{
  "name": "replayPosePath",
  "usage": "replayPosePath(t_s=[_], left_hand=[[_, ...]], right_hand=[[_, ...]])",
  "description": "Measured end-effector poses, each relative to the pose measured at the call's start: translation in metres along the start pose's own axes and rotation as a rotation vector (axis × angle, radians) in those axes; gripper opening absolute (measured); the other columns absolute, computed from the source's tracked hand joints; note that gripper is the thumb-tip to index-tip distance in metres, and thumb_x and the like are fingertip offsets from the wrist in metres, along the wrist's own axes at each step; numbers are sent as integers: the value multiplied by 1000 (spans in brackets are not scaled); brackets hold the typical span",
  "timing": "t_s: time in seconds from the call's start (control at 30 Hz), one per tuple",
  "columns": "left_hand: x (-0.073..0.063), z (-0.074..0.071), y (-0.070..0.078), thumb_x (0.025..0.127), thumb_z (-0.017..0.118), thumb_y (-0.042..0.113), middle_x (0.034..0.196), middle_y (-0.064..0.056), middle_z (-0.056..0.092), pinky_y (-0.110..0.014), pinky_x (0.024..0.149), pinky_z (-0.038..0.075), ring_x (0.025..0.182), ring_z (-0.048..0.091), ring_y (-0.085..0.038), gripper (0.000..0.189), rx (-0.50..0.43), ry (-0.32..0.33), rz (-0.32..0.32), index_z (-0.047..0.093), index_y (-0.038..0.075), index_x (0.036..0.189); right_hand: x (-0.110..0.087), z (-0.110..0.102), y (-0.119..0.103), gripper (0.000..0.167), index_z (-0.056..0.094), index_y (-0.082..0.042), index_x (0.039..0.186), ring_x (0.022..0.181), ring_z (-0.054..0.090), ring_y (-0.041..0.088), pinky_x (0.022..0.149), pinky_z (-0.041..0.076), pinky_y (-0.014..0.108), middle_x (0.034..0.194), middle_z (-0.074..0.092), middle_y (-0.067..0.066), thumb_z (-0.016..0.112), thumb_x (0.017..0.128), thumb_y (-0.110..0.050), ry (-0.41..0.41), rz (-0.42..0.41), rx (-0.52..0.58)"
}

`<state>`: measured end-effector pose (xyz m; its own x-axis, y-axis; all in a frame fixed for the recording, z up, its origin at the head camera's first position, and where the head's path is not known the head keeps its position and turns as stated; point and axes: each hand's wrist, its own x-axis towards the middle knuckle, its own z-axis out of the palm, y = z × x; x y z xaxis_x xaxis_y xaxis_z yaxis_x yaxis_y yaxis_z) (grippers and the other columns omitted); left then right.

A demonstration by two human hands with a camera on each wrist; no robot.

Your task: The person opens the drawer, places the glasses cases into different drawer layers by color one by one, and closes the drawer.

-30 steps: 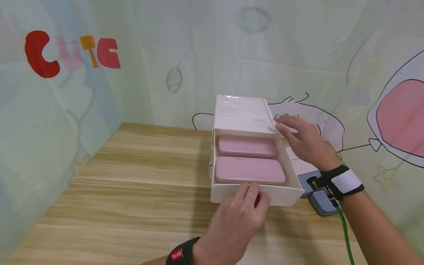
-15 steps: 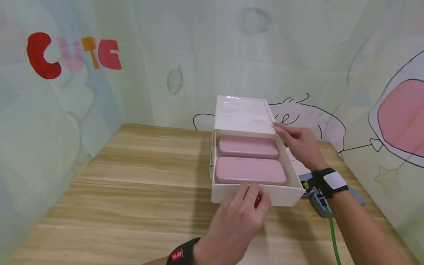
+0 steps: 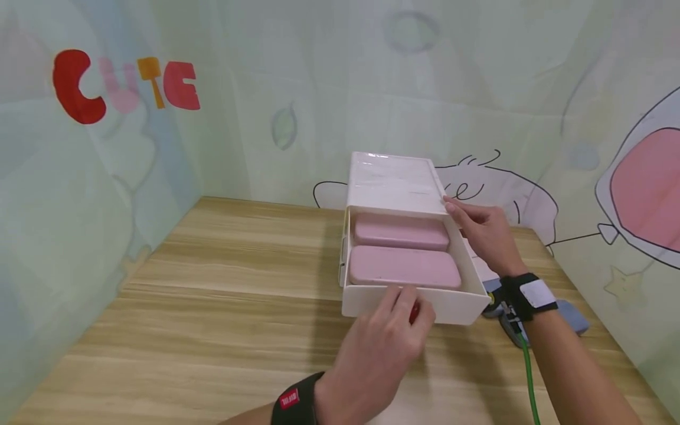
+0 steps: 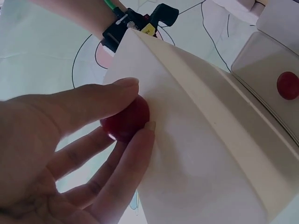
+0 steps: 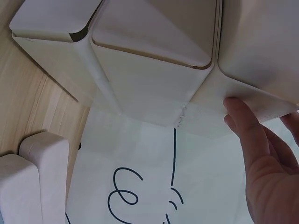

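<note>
A white cabinet (image 3: 395, 183) stands at the table's far side, its top drawer (image 3: 457, 306) pulled out. In the drawer two pink cases (image 3: 405, 268) lie one behind the other. My left hand (image 3: 374, 354) is at the drawer's front and pinches its red knob (image 4: 126, 119) between thumb and fingers. A second red knob (image 4: 288, 86) shows on a neighbouring drawer front in the left wrist view. My right hand (image 3: 489, 236) touches the cabinet's right side by the upper front edge, its fingertips (image 5: 233, 105) flat against the white wall.
Blue-grey objects (image 3: 572, 316) lie on the wooden table (image 3: 239, 295) beneath the right wrist. Pale blocks (image 5: 46, 172) stand beside the cabinet in the right wrist view. A green cable (image 3: 528, 378) hangs from the right wristband. A printed cloth (image 3: 249, 100) hangs behind the table.
My right hand has come in from just off the cabinet to touch its side. The drawer has slid slightly inward, away from me, with my left hand still on the knob.
</note>
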<state>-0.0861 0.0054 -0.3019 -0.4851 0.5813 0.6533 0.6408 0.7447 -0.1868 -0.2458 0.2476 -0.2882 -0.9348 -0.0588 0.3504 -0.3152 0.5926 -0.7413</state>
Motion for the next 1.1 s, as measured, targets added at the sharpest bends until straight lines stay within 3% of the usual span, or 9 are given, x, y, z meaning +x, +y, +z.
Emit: replayPosePath(t_s=[0.23,1.1], left_hand=[[3,6,-1,86,71,2,94,0,57,-20,61,51,85,55,-11,21,-22,44,-23,67,10,105],[12,23,-15,92,70,2,101,-2,61,-21,60,55,88,59,-12,18,-107,40,-49,69,11,108]], right_hand=[[-2,1,1,51,60,-26,142,124,66,31,92,57,40,142,63,9,55,100,-55,11,22,31],[-2,4,4,51,61,-28,141,127,64,27,93,56,39,143,62,5,55,99,-57,48,51,58]])
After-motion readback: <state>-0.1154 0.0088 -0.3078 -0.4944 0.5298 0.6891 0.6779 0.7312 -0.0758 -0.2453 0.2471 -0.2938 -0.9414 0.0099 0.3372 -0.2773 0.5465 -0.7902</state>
